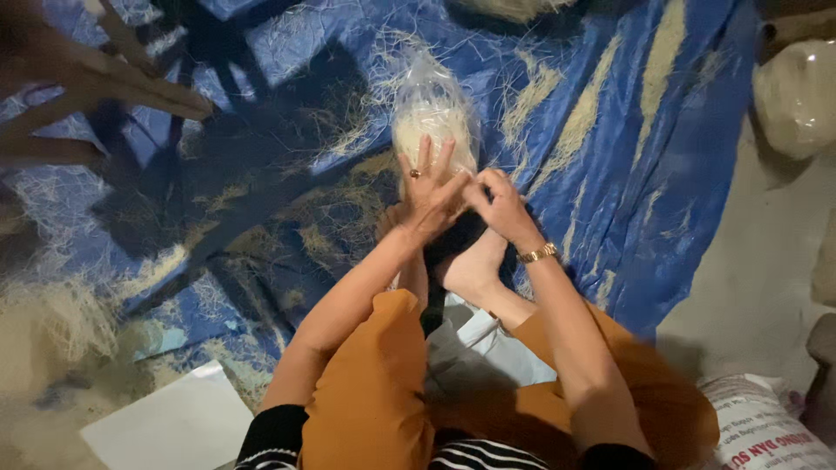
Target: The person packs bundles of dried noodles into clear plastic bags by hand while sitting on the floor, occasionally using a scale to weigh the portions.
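A clear plastic bag [433,109] stuffed with pale thin noodle-like strands lies on a blue tarp [662,148] in front of me. My left hand [428,193], with a ring on one finger, has its fingers spread and rests on the bag's near end. My right hand [498,205], with a gold watch at the wrist, is pinched against the left hand's fingers at the bag's mouth. Whether it grips the plastic cannot be told. My bare feet [470,261] and orange trousers [374,383] are below the hands.
Loose pale strands are scattered over the tarp [557,130]. Another person's hand [113,83] reaches in at the upper left. A white sheet [170,426] lies at lower left. A filled clear bag [797,96] sits at the right, a printed white sack [766,426] at lower right.
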